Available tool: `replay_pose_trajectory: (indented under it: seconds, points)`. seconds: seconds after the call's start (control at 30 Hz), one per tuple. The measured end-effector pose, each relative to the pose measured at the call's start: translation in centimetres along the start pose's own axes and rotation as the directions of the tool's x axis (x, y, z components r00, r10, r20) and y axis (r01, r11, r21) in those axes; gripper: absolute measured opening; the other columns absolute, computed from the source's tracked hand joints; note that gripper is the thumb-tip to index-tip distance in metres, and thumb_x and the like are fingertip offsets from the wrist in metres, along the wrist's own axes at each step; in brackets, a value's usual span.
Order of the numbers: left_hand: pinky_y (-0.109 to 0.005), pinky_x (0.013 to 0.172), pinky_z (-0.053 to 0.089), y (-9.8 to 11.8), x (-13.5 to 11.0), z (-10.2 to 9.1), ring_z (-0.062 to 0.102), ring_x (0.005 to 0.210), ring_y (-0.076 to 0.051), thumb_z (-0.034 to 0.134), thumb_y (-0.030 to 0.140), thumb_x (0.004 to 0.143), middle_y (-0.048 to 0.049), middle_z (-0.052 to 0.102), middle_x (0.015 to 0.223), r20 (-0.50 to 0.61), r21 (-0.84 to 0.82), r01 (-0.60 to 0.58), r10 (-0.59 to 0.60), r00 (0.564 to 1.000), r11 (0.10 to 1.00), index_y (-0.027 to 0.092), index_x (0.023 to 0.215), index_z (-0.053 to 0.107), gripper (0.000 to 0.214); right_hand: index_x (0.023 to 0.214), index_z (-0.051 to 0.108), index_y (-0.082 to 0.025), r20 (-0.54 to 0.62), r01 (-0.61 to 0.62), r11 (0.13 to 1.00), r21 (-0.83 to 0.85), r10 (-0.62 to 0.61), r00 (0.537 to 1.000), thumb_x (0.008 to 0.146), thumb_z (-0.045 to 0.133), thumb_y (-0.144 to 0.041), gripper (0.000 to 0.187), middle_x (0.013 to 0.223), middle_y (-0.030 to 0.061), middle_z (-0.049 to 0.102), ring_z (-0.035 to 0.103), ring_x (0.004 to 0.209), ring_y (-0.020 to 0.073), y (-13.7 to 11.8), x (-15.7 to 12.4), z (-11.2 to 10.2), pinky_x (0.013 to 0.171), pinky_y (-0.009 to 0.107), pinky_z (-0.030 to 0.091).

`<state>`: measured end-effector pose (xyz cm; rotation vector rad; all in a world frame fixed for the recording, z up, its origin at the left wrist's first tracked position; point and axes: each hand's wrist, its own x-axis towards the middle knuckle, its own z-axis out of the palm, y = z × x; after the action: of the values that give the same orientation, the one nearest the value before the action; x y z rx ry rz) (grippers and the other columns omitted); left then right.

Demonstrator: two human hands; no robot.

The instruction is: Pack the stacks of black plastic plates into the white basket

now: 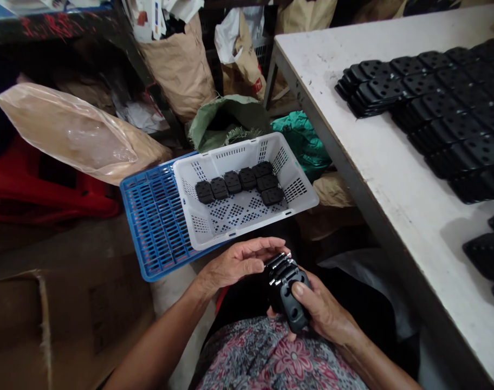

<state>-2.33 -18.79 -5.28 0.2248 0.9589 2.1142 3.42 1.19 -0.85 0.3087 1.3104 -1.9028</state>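
Observation:
My right hand [322, 306] is wrapped round a stack of black plastic pieces with round holes [294, 306], its thumb pressed on the top piece. Shiny metal pins [280, 265] show along the stack's far end. My left hand [241, 262] is at that end, fingers stretched and thumb apart, its fingertips close to the pins. Whether they touch the pins I cannot tell. Just beyond my hands, a white plastic basket [247, 225] holds several small stacks of similar black pieces [232, 182].
The white basket rests partly on a blue slatted crate [157, 216]. On the right, a white table [352, 157] bears many rows of black pieces [446, 108]. Paper sacks [182, 65], a green woven sack [231, 116], a red stool [47, 184] and a cardboard box [101, 319] surround the basket.

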Motion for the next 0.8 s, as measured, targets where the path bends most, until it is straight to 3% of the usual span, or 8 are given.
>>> replay_pose_trajectory:
  seconds: [0.23, 0.53, 0.63, 0.7, 0.73, 0.8]
  points:
    - [-0.046, 0.116, 0.03, 0.0, -0.4, -0.3, 0.049, 0.134, -0.028, 0.075, 0.043, 0.08, -0.0149, 0.056, 0.141, -0.007, -0.029, 0.022, -0.022, 1.0, 0.999, 0.022, 0.139, 0.054, 0.066, 0.125, 0.051, -0.016, -0.003, -0.027, 0.999, -0.028, 0.027, 1.0, 0.082, 0.062, -0.064, 0.066, 0.075, 0.0058, 0.071, 0.068, 0.054, 0.0166, 0.2, 0.0, -0.3, 0.046, 0.027, 0.058]
    - [-0.037, 0.105, 0.045, -0.5, -0.1, -0.1, 0.052, 0.131, -0.027, 0.068, 0.046, 0.086, -0.016, 0.055, 0.141, -0.034, -0.129, 0.076, -0.081, 0.996, 0.989, 0.021, 0.138, 0.054, 0.059, 0.125, 0.053, -0.015, -0.027, -0.017, 1.0, -0.007, 0.017, 0.999, 0.08, 0.064, -0.064, 0.067, 0.078, 0.0068, 0.071, 0.072, 0.067, 0.0216, -0.4, 0.1, 0.2, 0.046, 0.025, 0.058]
    - [-0.037, 0.101, 0.048, 0.1, 0.1, -0.4, 0.058, 0.125, -0.027, 0.066, 0.044, 0.087, -0.016, 0.058, 0.138, -0.115, -0.101, 0.046, -0.058, 0.992, 0.994, 0.021, 0.135, 0.056, 0.054, 0.124, 0.053, -0.015, -0.039, -0.012, 1.0, -0.007, 0.012, 0.999, 0.081, 0.064, -0.063, 0.065, 0.075, 0.0061, 0.071, 0.071, 0.064, 0.0199, -0.3, 0.0, 0.1, 0.046, 0.025, 0.058]
    - [-0.036, 0.094, 0.053, 1.4, 0.4, -1.7, 0.066, 0.114, -0.025, 0.066, 0.042, 0.087, -0.0152, 0.064, 0.129, -0.275, 0.017, -0.007, 0.012, 0.961, 1.0, 0.019, 0.126, 0.06, 0.045, 0.121, 0.054, -0.015, -0.048, -0.017, 1.0, -0.018, 0.016, 0.999, 0.082, 0.064, -0.061, 0.062, 0.074, 0.0054, 0.07, 0.069, 0.058, 0.017, -0.2, -0.1, 0.0, 0.046, 0.025, 0.057]
    - [-0.034, 0.088, 0.055, 2.3, 0.6, -2.7, 0.069, 0.106, -0.023, 0.067, 0.04, 0.087, -0.0141, 0.067, 0.121, -0.372, 0.106, -0.026, 0.064, 0.926, 0.994, 0.017, 0.119, 0.063, 0.04, 0.12, 0.054, -0.015, -0.051, -0.018, 1.0, -0.022, 0.017, 0.999, 0.082, 0.064, -0.061, 0.061, 0.073, 0.0052, 0.07, 0.068, 0.056, 0.0161, -0.2, -0.1, 0.0, 0.047, 0.025, 0.058]
    - [-0.026, 0.076, 0.055, 4.7, 1.0, -5.4, 0.072, 0.089, -0.018, 0.072, 0.033, 0.082, -0.0105, 0.072, 0.105, -0.563, 0.328, -0.008, 0.202, 0.801, 0.945, 0.014, 0.103, 0.066, 0.029, 0.118, 0.054, -0.015, -0.056, -0.018, 0.999, -0.029, 0.017, 0.998, 0.082, 0.064, -0.061, 0.059, 0.074, 0.0052, 0.07, 0.066, 0.054, 0.0147, -0.2, -0.3, -0.2, 0.048, 0.026, 0.058]
